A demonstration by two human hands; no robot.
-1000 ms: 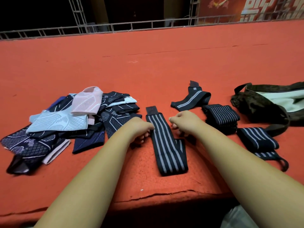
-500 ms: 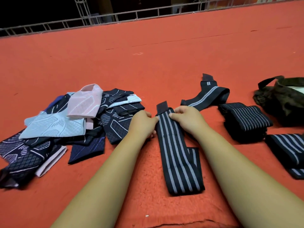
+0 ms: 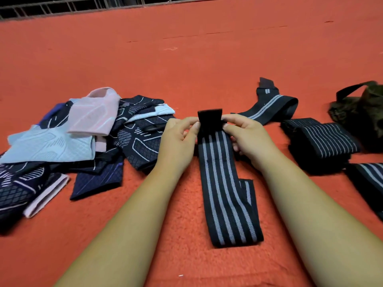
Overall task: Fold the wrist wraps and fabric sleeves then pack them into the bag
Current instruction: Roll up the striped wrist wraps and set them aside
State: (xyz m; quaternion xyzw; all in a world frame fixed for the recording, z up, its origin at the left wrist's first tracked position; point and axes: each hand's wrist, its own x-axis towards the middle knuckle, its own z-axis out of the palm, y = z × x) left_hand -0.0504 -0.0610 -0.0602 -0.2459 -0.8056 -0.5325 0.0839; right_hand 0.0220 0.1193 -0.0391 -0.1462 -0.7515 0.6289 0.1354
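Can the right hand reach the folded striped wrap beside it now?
Probably yes: the folded striped wrap lies just right of the right hand, with only bare carpet between, but first it must release the wrist wrap.

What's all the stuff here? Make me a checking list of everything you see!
Surface: red carpet, a few small white specks.
Job's things: striped wrap lies long, its plain black end lifted; loose wrap behind; folded wraps to the right; sleeve pile to the left; dark bag at the right edge.
Clutter: nothing seen.
Hands: left hand and right hand both pinch the striped wrap's black end.
Cables: nothing seen.
Surroundings: metal railing at the far edge, dark beyond.
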